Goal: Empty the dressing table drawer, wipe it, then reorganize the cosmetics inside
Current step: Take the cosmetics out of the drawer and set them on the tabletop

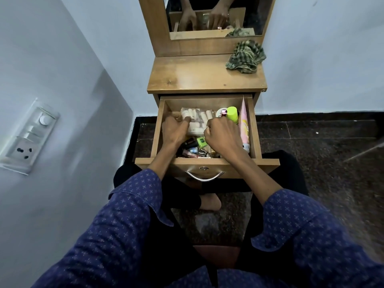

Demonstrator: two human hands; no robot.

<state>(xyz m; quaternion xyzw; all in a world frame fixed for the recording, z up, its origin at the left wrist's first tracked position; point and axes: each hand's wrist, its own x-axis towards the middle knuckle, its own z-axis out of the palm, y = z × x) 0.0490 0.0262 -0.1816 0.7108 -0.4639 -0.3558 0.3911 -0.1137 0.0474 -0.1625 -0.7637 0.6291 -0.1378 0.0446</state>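
We were on the emptying step, or so we judged: drawer point(207, 161) pulled fully out, still full, tabletop point(199, 75) bare except the checked cloth point(246, 57) at its back right corner.

Both hands were inside the drawer. Left hand point(175, 129) sat at the left side, fingers curled onto the left edge of the clear packet of pale tubes point(197, 119) near the back wall. Right hand point(221, 135) was fisted at the packet's right edge. It looked like a two-handed pinch on the packet, but the fingertips were hidden, so we couldn't tell if either grip had closed on it.

Rest of the load: lime bottle point(232, 114) and a pink-capped item point(224, 112) at the back right, pink tube point(244, 127) lying along the right wall, small green box point(201, 141) and loose dark lipsticks point(190, 144) at the front.

Next move, as we read it: lift the packet straight up and over the back, then park it on the tabletop's left half, clear of the cloth.

Obstacles: lime bottle stood just beside the right knuckles and could tip. Small front items sat under both wrists.
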